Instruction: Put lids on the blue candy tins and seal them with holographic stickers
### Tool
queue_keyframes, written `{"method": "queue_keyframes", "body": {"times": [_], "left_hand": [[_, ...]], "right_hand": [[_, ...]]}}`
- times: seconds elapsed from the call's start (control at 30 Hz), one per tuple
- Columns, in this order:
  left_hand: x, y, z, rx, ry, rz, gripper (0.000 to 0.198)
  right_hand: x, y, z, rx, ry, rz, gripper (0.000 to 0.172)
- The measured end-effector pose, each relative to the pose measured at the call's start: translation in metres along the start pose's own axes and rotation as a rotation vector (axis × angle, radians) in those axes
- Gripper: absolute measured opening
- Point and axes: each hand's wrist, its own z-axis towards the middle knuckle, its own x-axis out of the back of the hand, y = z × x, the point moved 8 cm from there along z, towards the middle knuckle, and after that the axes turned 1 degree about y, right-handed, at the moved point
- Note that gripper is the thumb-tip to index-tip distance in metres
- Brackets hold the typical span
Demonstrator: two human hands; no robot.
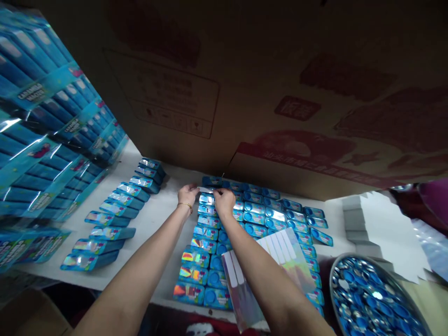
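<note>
1. Left forearm (140,270), between seven and eight o'clock in the view: bare, long and smooth in outline, widening toward the elbow.
2. Left hand (188,193), at eight o'clock: ungloved. Bracelet (185,204) at its wrist: thin, gold-yellow, worn slightly loose.
3. Right forearm (266,273), at five o'clock: bare, tapered toward the wrist.
4. Right hand (225,201), at six o'clock: ungloved, wrist bare; finer detail blurred.
</note>
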Motion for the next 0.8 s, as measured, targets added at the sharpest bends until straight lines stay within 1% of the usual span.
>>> {"method": "queue_keyframes", "body": {"times": [0.1,0.23,0.3,0.4,0.47,0.53,0.63,0.7,0.8], "left_hand": [[-0.003,-0.006,0.004,-0.019,-0.014,0.060,0.038],[-0.004,-0.008,0.008,-0.075,-0.004,0.159,0.039],[-0.004,-0.006,0.009,-0.109,-0.004,0.218,0.039],[-0.003,-0.002,0.011,-0.154,-0.024,0.333,0.035],[0.002,0.001,0.011,-0.170,-0.027,0.412,0.031],[0.012,0.005,0.005,-0.184,-0.010,0.474,0.027],[0.023,0.009,-0.015,-0.220,-0.009,0.538,0.025],[0.022,0.007,-0.031,-0.235,-0.037,0.576,0.028],[0.014,0.001,-0.044,-0.229,-0.044,0.640,0.036]], "right_hand": [[-0.003,-0.005,0.002,0.073,-0.015,-0.168,0.029],[-0.001,-0.007,-0.001,0.148,-0.029,-0.315,0.028],[-0.003,-0.014,-0.007,0.269,-0.068,-0.396,0.028],[-0.009,-0.026,-0.017,0.487,-0.178,-0.518,0.036],[-0.006,-0.027,-0.020,0.542,-0.229,-0.576,0.041],[0.002,-0.023,-0.020,0.543,-0.264,-0.602,0.041],[0.019,-0.017,-0.027,0.565,-0.274,-0.584,0.039],[0.023,-0.016,-0.039,0.628,-0.286,-0.578,0.041],[0.013,-0.019,-0.054,0.690,-0.329,-0.617,0.043]]}}
